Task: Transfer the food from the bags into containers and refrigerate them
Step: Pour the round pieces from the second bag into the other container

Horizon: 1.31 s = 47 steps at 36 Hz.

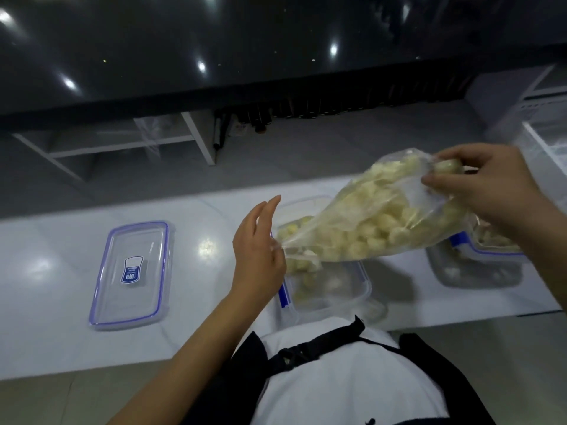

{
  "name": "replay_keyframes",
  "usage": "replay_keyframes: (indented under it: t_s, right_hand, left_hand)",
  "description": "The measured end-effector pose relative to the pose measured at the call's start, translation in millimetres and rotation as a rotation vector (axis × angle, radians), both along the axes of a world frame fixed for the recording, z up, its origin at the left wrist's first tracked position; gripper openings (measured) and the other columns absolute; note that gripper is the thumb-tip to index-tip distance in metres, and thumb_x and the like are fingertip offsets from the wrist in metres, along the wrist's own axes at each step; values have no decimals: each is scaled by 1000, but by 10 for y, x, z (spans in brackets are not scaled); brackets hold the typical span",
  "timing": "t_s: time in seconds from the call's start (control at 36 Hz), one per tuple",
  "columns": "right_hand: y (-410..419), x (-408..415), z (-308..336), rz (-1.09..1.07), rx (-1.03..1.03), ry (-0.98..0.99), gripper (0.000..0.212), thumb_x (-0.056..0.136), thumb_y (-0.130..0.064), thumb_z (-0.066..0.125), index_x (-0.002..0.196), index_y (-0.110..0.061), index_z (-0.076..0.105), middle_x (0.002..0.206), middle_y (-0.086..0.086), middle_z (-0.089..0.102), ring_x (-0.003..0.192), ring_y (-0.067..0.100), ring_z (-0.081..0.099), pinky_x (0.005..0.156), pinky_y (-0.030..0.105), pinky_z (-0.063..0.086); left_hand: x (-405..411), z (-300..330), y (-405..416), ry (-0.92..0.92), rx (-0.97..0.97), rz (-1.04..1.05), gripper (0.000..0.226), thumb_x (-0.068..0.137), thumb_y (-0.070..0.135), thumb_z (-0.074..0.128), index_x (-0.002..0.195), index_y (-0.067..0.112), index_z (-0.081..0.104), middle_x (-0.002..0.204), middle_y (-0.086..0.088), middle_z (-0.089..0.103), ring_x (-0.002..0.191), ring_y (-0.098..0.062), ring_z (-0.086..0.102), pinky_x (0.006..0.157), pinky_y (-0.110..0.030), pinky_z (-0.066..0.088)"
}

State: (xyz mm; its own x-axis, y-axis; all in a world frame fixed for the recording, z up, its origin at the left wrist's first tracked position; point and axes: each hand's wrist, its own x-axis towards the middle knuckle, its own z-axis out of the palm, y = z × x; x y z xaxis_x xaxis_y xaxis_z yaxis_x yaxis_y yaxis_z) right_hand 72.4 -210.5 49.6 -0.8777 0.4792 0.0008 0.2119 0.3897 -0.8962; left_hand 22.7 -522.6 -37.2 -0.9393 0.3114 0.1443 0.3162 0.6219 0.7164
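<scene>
Right hand (478, 191): fingers pinching the raised closed end of the clear plastic bag of pale yellow food pieces (383, 219), tilting it to pour.
Left hand (259, 250): fingers straight, steadying the bag's mouth over the clear rectangular blue-trimmed container (331, 289) on the white table (61, 271).
Blue-rimmed clear lid (132, 274): lying aside, leaving the container open.

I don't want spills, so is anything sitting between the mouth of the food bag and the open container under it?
Nothing visible. The clear plastic bag of pale food chunks tilts mouth-down straight over the open clear rectangular container; its blue-trimmed lid lies aside.
</scene>
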Motion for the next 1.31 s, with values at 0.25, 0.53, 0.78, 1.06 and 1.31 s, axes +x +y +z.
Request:
replay_keyframes:
  t_s: [0.25, 0.53, 0.78, 1.06, 1.31]
  right_hand:
    - [-3, 14, -12, 7, 59, -7, 24, 75, -15, 86, 87, -31, 74, 87, 2, 72, 68, 13, 67, 65, 28, 59]
    - [35, -55, 83, 0, 26, 39, 24, 75, -12, 86, 85, -31, 73, 76, -7, 72, 61, 6, 69, 54, 19, 55]
    - [31, -137, 117, -7, 61, 5, 28, 77, -14, 85, 99, -26, 73, 77, 0, 70, 61, 6, 68, 60, 25, 58]
    - [-44, -153, 163, 90, 102, -39, 38, 78, -15, 85, 105, -36, 70, 87, 2, 74, 71, 10, 73, 70, 32, 62]
    - [50, -228, 122, 73, -28, -174, 37, 68, -7, 88, 91, -32, 72, 95, 9, 73, 69, 13, 74, 61, 30, 61]
  left_hand:
    - [-24, 53, -22, 5, -21, -50, 77, 84, -17, 47, 151, 21, 40, 152, -6, 42, 140, -24, 39, 118, -45, 31]
    - [-138, 92, 67, -4, -54, -29, 70, 93, -11, 48, 151, 27, 39, 158, -6, 33, 146, -25, 30, 120, -38, 26]
    - [-123, 55, 99, -5, -23, -7, 68, 93, -11, 49, 151, 21, 39, 158, -9, 33, 145, -25, 31, 116, -28, 23]
    - [-87, 24, 42, -32, 17, 34, 65, 96, -7, 50, 151, 24, 38, 159, -8, 28, 145, -23, 30, 112, -23, 22]
    - [-69, 4, 22, -64, 22, 45, 69, 94, -9, 52, 151, 27, 39, 159, -7, 28, 144, -24, 31, 110, -25, 25]
